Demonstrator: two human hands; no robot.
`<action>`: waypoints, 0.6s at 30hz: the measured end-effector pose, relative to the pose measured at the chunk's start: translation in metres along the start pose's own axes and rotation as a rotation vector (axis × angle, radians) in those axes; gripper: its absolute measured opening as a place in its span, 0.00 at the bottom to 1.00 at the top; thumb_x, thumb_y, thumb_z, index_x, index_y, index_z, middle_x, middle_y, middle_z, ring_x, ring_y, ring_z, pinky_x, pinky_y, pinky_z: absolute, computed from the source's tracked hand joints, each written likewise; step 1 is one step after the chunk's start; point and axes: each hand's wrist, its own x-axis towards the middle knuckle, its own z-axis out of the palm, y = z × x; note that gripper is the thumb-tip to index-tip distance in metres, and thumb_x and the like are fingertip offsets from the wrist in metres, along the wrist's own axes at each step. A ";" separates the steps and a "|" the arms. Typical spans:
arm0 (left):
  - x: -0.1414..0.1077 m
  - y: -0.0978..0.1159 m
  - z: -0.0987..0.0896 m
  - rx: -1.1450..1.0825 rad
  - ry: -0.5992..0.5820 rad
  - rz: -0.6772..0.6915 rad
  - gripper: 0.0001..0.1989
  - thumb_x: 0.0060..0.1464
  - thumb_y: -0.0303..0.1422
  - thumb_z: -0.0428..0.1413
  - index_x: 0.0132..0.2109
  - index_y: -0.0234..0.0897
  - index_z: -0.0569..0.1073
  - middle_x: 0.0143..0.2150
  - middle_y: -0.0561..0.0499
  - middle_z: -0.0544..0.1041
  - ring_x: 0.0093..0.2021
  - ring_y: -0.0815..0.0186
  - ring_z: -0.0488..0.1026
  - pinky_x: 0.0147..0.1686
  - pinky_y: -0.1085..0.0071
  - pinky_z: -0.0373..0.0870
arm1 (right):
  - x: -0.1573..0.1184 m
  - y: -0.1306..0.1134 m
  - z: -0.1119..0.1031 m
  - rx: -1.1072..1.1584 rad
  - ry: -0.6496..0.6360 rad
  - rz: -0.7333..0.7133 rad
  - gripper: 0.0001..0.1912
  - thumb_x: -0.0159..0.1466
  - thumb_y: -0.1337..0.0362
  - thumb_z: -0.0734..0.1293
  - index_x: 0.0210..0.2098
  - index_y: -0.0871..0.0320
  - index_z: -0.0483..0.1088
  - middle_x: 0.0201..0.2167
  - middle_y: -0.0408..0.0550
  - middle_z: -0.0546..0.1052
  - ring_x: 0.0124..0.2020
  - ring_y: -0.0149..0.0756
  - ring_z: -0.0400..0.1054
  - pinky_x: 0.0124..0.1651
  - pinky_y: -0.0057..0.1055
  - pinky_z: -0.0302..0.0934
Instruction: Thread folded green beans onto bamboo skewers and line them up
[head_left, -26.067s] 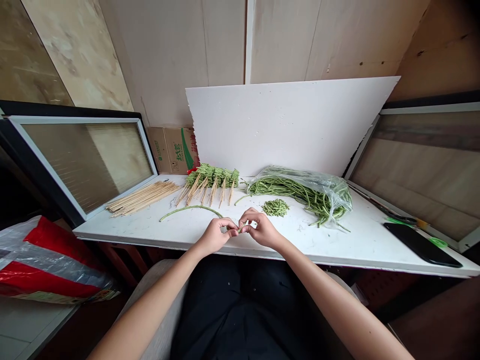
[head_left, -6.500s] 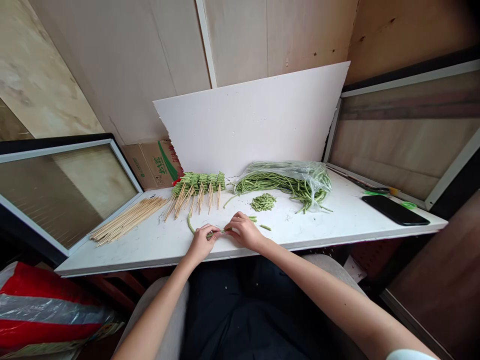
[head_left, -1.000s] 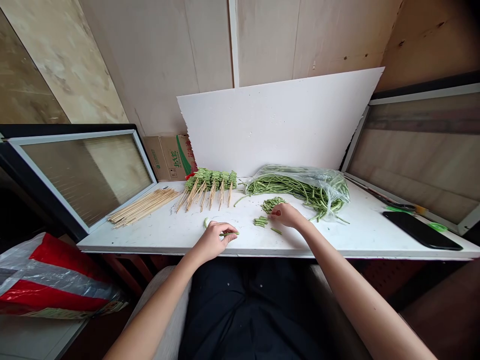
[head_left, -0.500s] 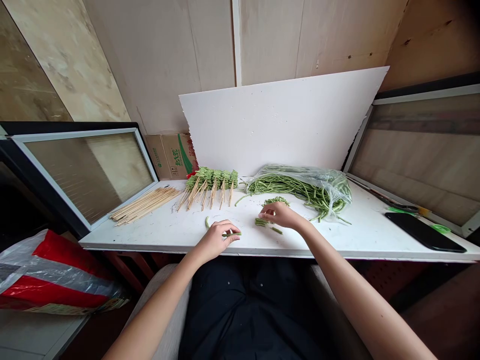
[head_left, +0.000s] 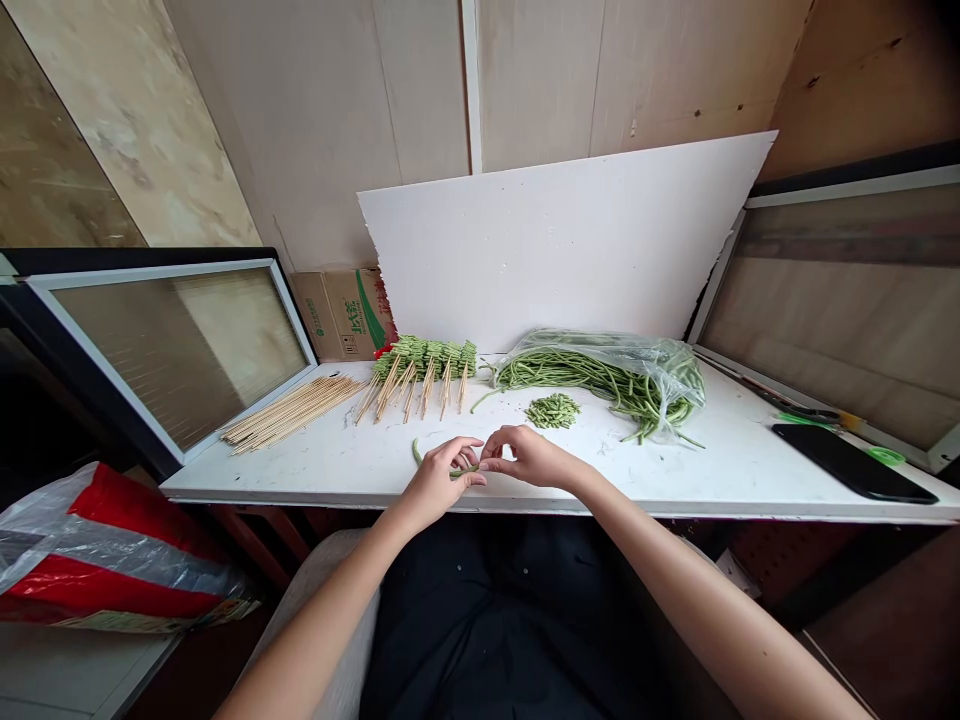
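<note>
My left hand (head_left: 442,475) is closed around a long green bean (head_left: 416,452), whose curved tail sticks out to the left over the table. Against it, my right hand (head_left: 525,457) pinches at the bean's right end, thumb and forefinger together. Whether that hand also holds cut pieces is hidden. Just beyond my right hand lies a small heap of short bean pieces (head_left: 553,410). Farther back, a plastic bag of long green beans (head_left: 577,370) spills its stalks onto the table. Bean pieces threaded on skewers (head_left: 427,355) are stacked at the back left.
Loose bamboo skewers (head_left: 292,412) lie on the white table (head_left: 322,470) at the left. A black phone (head_left: 851,462) and scissors (head_left: 814,411) are at the right. A white board (head_left: 555,250) and a cardboard box (head_left: 341,312) stand behind.
My right hand has moved left, from the short pieces before the heap to the bean's end at my left hand. Those pieces no longer show; the heap is uncovered.
</note>
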 end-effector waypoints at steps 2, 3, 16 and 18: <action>0.000 -0.001 -0.002 0.074 0.021 0.021 0.19 0.57 0.36 0.70 0.54 0.42 0.79 0.42 0.48 0.82 0.42 0.60 0.78 0.48 0.63 0.74 | -0.001 0.000 -0.006 0.009 0.011 0.009 0.19 0.69 0.45 0.71 0.40 0.56 0.82 0.37 0.50 0.84 0.37 0.39 0.76 0.41 0.32 0.67; 0.000 -0.001 -0.003 0.119 0.024 0.031 0.15 0.58 0.37 0.70 0.51 0.42 0.80 0.43 0.48 0.83 0.42 0.60 0.78 0.49 0.62 0.73 | -0.001 0.000 -0.009 0.008 0.015 0.019 0.19 0.69 0.46 0.71 0.40 0.56 0.82 0.37 0.50 0.85 0.37 0.39 0.76 0.41 0.32 0.67; -0.001 0.005 -0.006 0.375 0.008 0.135 0.05 0.68 0.35 0.61 0.42 0.42 0.82 0.42 0.51 0.86 0.40 0.61 0.77 0.50 0.61 0.62 | -0.001 0.007 -0.003 -0.006 0.015 -0.010 0.14 0.61 0.54 0.80 0.41 0.55 0.82 0.37 0.48 0.83 0.40 0.40 0.76 0.44 0.33 0.68; -0.001 0.005 -0.006 0.359 0.008 0.121 0.04 0.67 0.33 0.62 0.41 0.42 0.82 0.42 0.51 0.86 0.41 0.60 0.76 0.50 0.61 0.62 | 0.000 0.010 0.001 -0.010 0.052 -0.044 0.12 0.63 0.55 0.79 0.41 0.54 0.81 0.37 0.48 0.83 0.40 0.40 0.75 0.45 0.33 0.67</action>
